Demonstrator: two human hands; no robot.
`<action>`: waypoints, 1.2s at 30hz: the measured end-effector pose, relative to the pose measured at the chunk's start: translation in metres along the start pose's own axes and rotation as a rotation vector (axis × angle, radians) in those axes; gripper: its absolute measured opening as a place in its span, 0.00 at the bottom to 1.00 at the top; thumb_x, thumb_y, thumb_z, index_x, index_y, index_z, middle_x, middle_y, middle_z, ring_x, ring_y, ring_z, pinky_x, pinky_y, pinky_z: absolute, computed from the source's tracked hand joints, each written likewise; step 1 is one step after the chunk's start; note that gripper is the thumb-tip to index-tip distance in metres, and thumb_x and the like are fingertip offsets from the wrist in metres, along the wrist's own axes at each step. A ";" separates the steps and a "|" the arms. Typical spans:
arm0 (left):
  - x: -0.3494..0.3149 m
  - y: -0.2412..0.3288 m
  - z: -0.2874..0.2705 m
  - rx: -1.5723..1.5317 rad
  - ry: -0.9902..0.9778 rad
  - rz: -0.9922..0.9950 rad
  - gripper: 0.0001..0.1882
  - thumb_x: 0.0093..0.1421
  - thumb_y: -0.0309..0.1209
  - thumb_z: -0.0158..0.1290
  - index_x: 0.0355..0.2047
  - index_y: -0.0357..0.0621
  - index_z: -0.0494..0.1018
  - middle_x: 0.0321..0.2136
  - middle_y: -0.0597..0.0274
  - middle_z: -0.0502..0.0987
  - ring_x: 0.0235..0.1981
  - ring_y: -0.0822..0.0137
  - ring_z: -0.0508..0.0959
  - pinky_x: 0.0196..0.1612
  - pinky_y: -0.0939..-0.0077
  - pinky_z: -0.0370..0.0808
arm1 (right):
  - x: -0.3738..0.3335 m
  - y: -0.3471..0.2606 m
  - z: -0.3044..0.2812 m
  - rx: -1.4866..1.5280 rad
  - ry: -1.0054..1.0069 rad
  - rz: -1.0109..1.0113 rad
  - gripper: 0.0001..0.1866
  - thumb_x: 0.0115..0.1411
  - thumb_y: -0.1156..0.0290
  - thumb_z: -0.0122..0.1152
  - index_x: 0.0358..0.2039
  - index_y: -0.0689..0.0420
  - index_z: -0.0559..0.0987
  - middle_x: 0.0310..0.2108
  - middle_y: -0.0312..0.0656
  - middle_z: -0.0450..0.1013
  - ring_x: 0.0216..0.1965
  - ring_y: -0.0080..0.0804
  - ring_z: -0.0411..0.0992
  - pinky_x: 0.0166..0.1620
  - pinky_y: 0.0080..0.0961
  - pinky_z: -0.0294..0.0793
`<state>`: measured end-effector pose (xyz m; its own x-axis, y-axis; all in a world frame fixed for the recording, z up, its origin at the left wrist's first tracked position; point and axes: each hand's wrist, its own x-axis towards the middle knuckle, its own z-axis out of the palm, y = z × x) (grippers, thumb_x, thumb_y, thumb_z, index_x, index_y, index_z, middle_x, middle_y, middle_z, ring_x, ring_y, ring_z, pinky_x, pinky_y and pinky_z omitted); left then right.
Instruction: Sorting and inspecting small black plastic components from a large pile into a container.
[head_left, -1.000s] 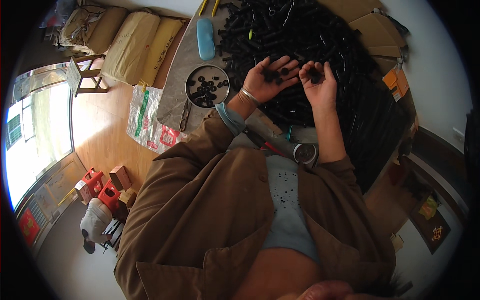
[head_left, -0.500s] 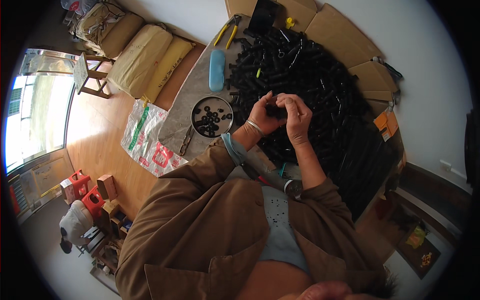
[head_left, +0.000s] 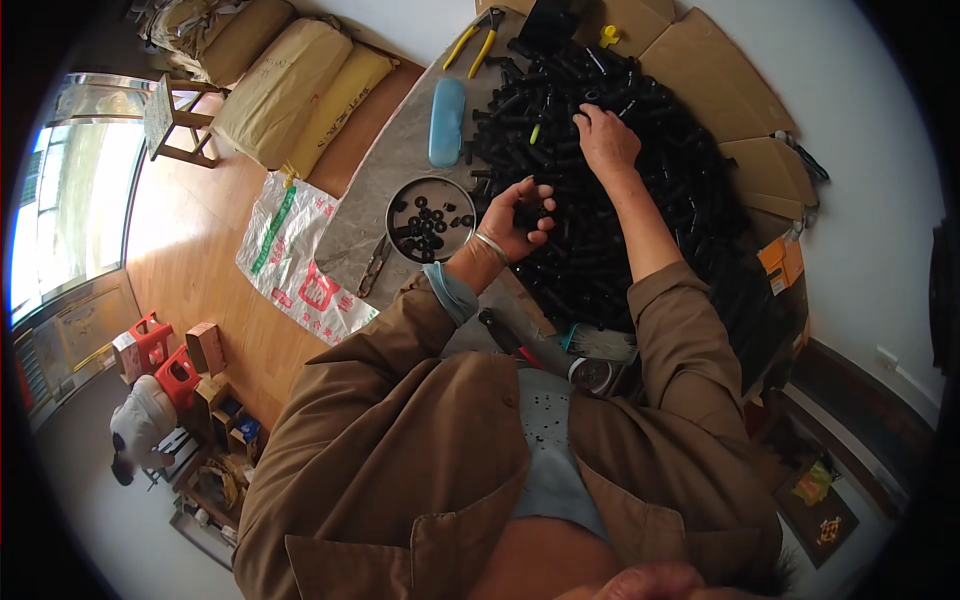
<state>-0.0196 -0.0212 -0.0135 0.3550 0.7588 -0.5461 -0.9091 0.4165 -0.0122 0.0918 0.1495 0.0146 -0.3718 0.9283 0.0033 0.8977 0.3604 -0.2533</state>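
Fingers (head_left: 547, 207) of the left hand (head_left: 508, 228) half curled, palm cupping a few small black bits (head_left: 527, 215), in front of the heap's near-left side. Right hand (head_left: 608, 145) over the heap (head_left: 585, 235), fingers bent and drawn fairly narrow, tips down among the tubes; cannot tell whether they grip one.

Heap of black tubes covers most of the worktop (head_left: 400, 145), out to the card flaps (head_left: 700, 60) at its far and right edges. Round tray (head_left: 388, 221) toward the left edge, holding a scatter of black rings and plugs (its floor shows between them). Pincers (head_left: 374, 268) beside it, nearest the lower-left corner; blue case (head_left: 446, 122) and yellow-handled pliers (head_left: 486, 52) farther up that edge.

Progress, by judgement: handling is under way, with bits in the palm and more waiting in the tray. Much seems left, given the heap's bulk; finished tubes cannot be told from untouched ones.
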 end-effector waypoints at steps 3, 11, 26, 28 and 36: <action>0.000 0.003 0.001 0.016 0.036 0.027 0.16 0.60 0.46 0.50 0.36 0.47 0.74 0.30 0.64 0.73 0.26 0.65 0.70 0.21 0.80 0.62 | 0.009 -0.002 0.004 -0.087 -0.167 0.075 0.12 0.61 0.59 0.53 0.40 0.50 0.77 0.34 0.42 0.77 0.39 0.45 0.76 0.40 0.39 0.74; 0.003 -0.005 0.007 0.038 0.037 -0.018 0.16 0.62 0.46 0.48 0.38 0.48 0.74 0.33 0.64 0.74 0.29 0.64 0.71 0.22 0.79 0.65 | -0.017 0.016 0.001 -0.080 -0.260 0.153 0.08 0.57 0.62 0.54 0.33 0.52 0.74 0.31 0.41 0.78 0.38 0.44 0.76 0.39 0.39 0.74; 0.006 -0.021 0.013 0.086 0.073 -0.071 0.16 0.62 0.46 0.48 0.36 0.49 0.75 0.33 0.64 0.76 0.31 0.62 0.74 0.29 0.73 0.68 | -0.102 0.039 -0.038 0.615 0.055 0.204 0.10 0.57 0.68 0.58 0.39 0.56 0.78 0.29 0.38 0.78 0.30 0.29 0.77 0.34 0.23 0.73; 0.005 -0.024 0.016 0.086 0.115 -0.075 0.16 0.62 0.47 0.47 0.35 0.49 0.75 0.33 0.63 0.77 0.31 0.62 0.74 0.29 0.72 0.69 | -0.112 0.019 -0.056 0.981 -0.317 0.185 0.12 0.57 0.71 0.59 0.41 0.61 0.78 0.26 0.36 0.77 0.29 0.20 0.74 0.31 0.17 0.71; 0.007 -0.022 0.002 0.066 -0.020 -0.070 0.18 0.62 0.48 0.46 0.34 0.48 0.75 0.33 0.62 0.77 0.30 0.61 0.74 0.28 0.72 0.68 | -0.059 0.032 0.002 0.385 0.017 -0.016 0.11 0.60 0.70 0.54 0.41 0.55 0.79 0.35 0.42 0.78 0.33 0.35 0.77 0.36 0.28 0.75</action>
<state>0.0031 -0.0236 -0.0155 0.4218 0.7364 -0.5289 -0.8659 0.5002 0.0059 0.1425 0.1061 0.0042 -0.3778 0.9255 0.0254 0.7361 0.3169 -0.5981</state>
